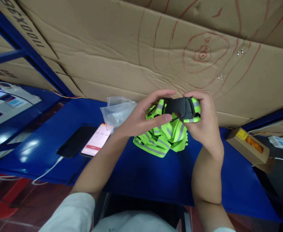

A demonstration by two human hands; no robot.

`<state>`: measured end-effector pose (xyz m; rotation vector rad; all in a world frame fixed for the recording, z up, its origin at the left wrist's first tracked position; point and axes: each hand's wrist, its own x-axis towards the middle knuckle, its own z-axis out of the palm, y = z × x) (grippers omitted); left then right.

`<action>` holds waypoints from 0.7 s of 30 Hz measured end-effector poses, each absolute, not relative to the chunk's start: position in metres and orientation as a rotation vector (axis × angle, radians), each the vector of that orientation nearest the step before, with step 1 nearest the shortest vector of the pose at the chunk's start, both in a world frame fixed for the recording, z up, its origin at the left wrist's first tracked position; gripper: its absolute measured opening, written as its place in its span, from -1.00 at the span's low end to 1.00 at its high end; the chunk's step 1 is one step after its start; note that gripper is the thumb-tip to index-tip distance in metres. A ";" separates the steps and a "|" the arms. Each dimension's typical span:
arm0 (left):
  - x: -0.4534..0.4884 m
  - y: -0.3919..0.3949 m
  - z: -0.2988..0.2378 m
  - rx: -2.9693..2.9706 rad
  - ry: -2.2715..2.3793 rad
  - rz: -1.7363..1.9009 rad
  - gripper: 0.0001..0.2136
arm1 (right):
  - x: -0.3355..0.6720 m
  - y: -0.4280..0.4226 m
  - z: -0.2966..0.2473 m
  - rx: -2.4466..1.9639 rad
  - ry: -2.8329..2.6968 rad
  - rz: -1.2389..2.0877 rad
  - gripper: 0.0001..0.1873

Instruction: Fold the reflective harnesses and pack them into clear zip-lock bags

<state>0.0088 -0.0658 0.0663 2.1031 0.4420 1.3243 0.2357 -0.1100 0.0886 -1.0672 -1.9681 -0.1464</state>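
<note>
Black plastic buckle [178, 107]: held between the two hands above the bench, broad face turned up towards the camera; whether it is fully latched I cannot tell.
Fluorescent yellow-green webbing strap with grey stripes [156, 146]: threaded at the buckle's ends, its loose folds heaped below on the bench.
Left hand [140, 117]: grip narrow, holding the buckle's left end, thumb along the near edge and fingers at the far edge.
Right hand [206, 120]: grip narrow too, wrapped around the buckle's right end and the strap beside it.
Blue smooth-topped bench [151, 180]: under both forearms, reaching out to either side.
Clear thin plastic bags [117, 112]: crumpled on the bench, just beyond the left wrist.
Lit phone with a white timer screen [96, 141]: flat near the left forearm, its upper end by the bags.
Dark-screened black phone [75, 141]: just left of the lit one, near the thin white cable [48, 170] that runs over the bench's near edge.
Small brown cardboard box with a yellow label [249, 148]: at the right, well apart from the hands, something orange showing through its window.
Large brown cardboard sheet [95, 54]: behind the bench, marked with red hand-drawn rings.
</note>
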 end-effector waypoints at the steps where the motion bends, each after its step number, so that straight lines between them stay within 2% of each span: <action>1: 0.010 -0.067 0.067 2.123 0.495 1.356 -0.56 | 0.235 -0.110 0.089 -1.080 -1.984 -0.165 -0.45; 7: 0.014 -0.072 0.066 2.385 0.766 1.424 -0.61 | 0.232 -0.107 0.086 -1.070 -2.075 -0.186 -0.40; 16: 0.009 -0.065 0.058 2.667 1.183 1.071 -0.65 | 0.229 -0.098 0.075 -1.111 -2.222 -0.035 -0.25; 21: 0.012 -0.060 0.056 2.624 1.241 1.051 -0.68 | 0.231 -0.095 0.072 -1.190 -2.222 -0.144 -0.22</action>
